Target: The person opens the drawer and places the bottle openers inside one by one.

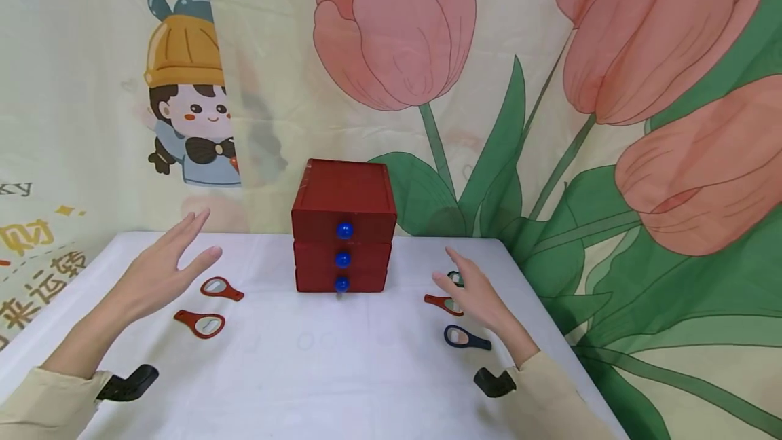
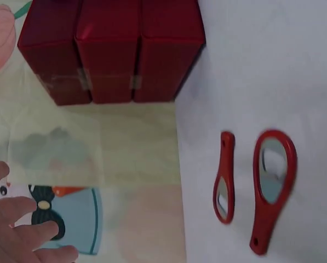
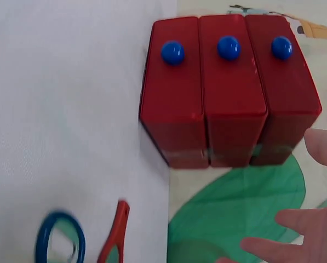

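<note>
Red three-drawer box (image 1: 343,244) with round blue knobs (image 1: 343,259) stands on white cloth-covered counter (image 1: 342,372). Left hand (image 1: 160,273) hovers left of box, fingers extended, holding nothing. Near it, also left of box: red oval hand mirror (image 1: 215,286) and second red mirror (image 1: 206,325), the latter closer to the person. Right hand (image 1: 480,295) hovers right of box, fingers spread and free, partly covering red-handled mirror (image 1: 437,300) and dark-rimmed mirror (image 1: 453,276); navy-blue mirror (image 1: 470,339) lies nearer the person. Left wrist view adds handle holes on left pair; right wrist view shows box's right side, crops blue and red mirrors.
</note>
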Demonstrator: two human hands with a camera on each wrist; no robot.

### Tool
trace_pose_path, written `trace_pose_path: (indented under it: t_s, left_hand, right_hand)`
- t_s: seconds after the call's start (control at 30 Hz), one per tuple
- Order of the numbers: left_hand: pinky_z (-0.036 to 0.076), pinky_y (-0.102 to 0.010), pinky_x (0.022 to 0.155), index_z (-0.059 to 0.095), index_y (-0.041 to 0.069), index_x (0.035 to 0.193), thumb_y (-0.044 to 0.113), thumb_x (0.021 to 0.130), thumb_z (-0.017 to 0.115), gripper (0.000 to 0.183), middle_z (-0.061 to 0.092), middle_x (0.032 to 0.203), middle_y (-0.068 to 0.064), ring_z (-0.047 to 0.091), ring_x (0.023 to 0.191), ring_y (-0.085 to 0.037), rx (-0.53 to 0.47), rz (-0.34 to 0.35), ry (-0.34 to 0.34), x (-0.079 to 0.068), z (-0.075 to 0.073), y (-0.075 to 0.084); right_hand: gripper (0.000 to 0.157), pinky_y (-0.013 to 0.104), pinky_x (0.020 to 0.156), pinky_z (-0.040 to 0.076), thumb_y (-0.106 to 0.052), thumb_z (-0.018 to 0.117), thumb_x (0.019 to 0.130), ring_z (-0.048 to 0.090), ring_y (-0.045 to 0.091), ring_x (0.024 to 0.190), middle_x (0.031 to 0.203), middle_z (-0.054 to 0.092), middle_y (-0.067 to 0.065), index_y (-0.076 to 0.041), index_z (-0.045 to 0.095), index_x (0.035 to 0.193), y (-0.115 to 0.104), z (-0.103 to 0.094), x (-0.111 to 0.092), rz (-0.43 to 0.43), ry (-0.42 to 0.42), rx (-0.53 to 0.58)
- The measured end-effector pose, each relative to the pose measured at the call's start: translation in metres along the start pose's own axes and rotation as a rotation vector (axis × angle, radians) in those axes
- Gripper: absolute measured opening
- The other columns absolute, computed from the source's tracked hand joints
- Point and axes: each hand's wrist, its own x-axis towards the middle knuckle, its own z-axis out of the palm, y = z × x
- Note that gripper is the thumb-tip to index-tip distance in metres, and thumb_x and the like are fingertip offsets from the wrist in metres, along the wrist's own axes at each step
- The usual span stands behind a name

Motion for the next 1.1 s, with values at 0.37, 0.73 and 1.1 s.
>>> trace_pose_path:
  t_s: [0.37, 0.73, 1.1]
  left_hand:
    - [0.046, -0.076, 0.102, 0.017, 0.014, 0.172, 0.054, 0.110, 0.048, 0.080, 0.026, 0.170, -0.029, 0.039, 0.146, -0.058, -0.173, -0.034, -0.048, 0.040, 0.020, 0.042]
    - [0.035, -0.071, 0.118, 0.014, 0.026, 0.173, 0.064, 0.107, 0.045, 0.082, 0.023, 0.174, -0.021, 0.044, 0.147, -0.051, -0.488, -0.128, -0.149, 0.079, 0.032, 0.075]
    - [0.033, -0.061, 0.124, 0.011, 0.023, 0.173, 0.052, 0.110, 0.048, 0.078, 0.018, 0.176, -0.018, 0.031, 0.157, -0.042, -0.661, -0.167, -0.175, 0.109, 0.038, 0.091]
  right_hand:
    - [0.067, 0.059, 0.107, 0.053, -0.055, 0.057, 0.106, 0.057, 0.040, 0.136, 0.153, 0.057, 0.014, -0.015, 0.048, 0.159, -0.030, 0.028, 0.014, 0.123, -0.110, 0.249]
    - [0.070, 0.054, 0.106, 0.055, -0.053, 0.053, 0.108, 0.059, 0.045, 0.135, 0.152, 0.057, 0.019, -0.008, 0.045, 0.159, -0.063, 0.046, 0.034, 0.163, -0.303, 0.538]
    - [0.065, 0.047, 0.105, 0.057, -0.048, 0.047, 0.111, 0.060, 0.045, 0.135, 0.154, 0.056, 0.021, -0.007, 0.042, 0.160, -0.090, 0.059, 0.054, 0.135, -0.429, 0.766]
